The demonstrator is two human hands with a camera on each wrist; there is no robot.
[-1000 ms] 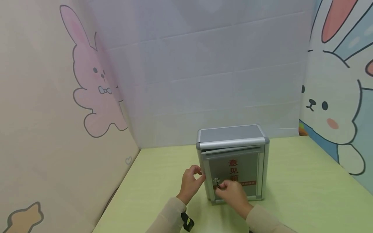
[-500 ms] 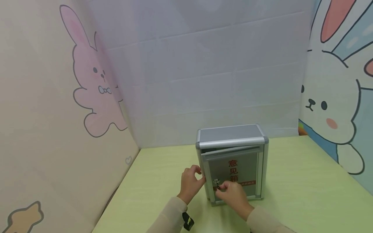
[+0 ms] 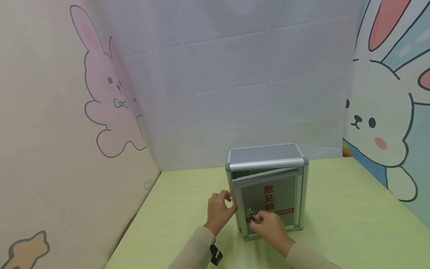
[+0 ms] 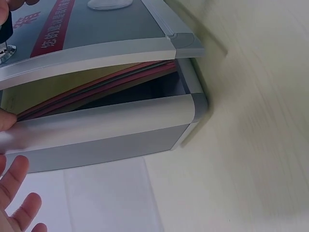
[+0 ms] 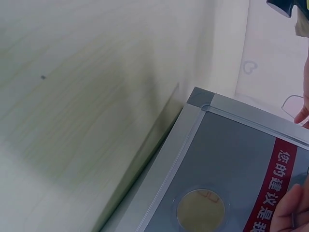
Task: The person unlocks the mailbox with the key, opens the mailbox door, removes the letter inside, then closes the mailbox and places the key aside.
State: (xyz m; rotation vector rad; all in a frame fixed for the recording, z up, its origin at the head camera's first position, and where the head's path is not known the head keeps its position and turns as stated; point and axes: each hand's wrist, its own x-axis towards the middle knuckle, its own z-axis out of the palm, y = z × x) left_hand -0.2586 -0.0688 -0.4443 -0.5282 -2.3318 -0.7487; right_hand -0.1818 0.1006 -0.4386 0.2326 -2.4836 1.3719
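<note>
Several flat items (image 4: 104,86) behind ajar door (image 3: 282,197); right fingers (image 3: 260,215) pinch key (image 3: 252,217), left fingers (image 4: 14,177), parted, touch box (image 3: 265,154).

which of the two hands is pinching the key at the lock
The right hand: it pinches the black-headed key at the lock, whereas the left hand touches the box frame beside the door's open edge.

The box (image 3: 267,154) stood on the tabletop (image 3: 191,190), midway between left and right edges; sheets (image 4: 111,84) lay inside.
</note>
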